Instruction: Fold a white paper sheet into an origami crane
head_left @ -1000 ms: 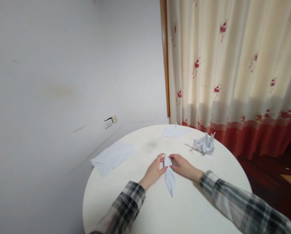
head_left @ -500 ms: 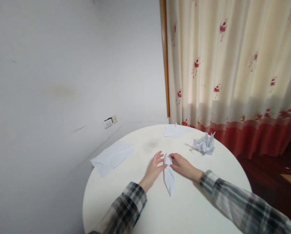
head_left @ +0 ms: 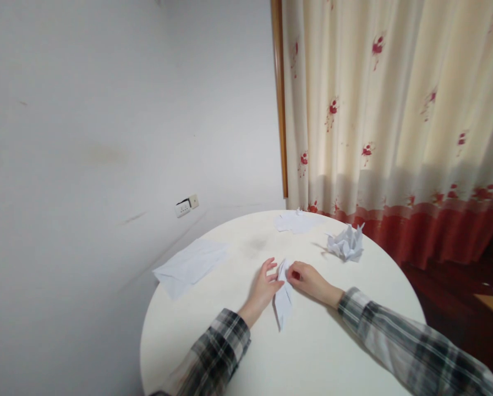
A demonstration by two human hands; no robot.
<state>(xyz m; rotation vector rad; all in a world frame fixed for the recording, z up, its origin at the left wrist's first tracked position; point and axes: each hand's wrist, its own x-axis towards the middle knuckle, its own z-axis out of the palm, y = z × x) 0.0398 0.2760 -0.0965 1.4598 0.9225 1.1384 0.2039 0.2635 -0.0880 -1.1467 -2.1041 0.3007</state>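
A narrow, pointed piece of folded white paper (head_left: 283, 302) lies between my hands on the round white table (head_left: 333, 341), its lower tip toward me. My left hand (head_left: 265, 283) has its thumb on the middle of the paper, with the fingers curved along the left side. From the right, my right hand (head_left: 309, 279) pinches the upper right edge of the paper between thumb and curled forefinger. Its other fingers are tucked in and partly hidden.
Folded white paper figures (head_left: 346, 243) sit bunched at the right rear of the table. Flat white sheets (head_left: 191, 264) lie at the left edge, and more paper (head_left: 296, 221) rests at the back. A wall (head_left: 106, 165) and a curtain (head_left: 354, 110) stand behind.
The folded paper has turned slightly, its lower tip swinging to the left. My right hand's fingers have curled into a tighter pinch, and my left hand has barely moved.
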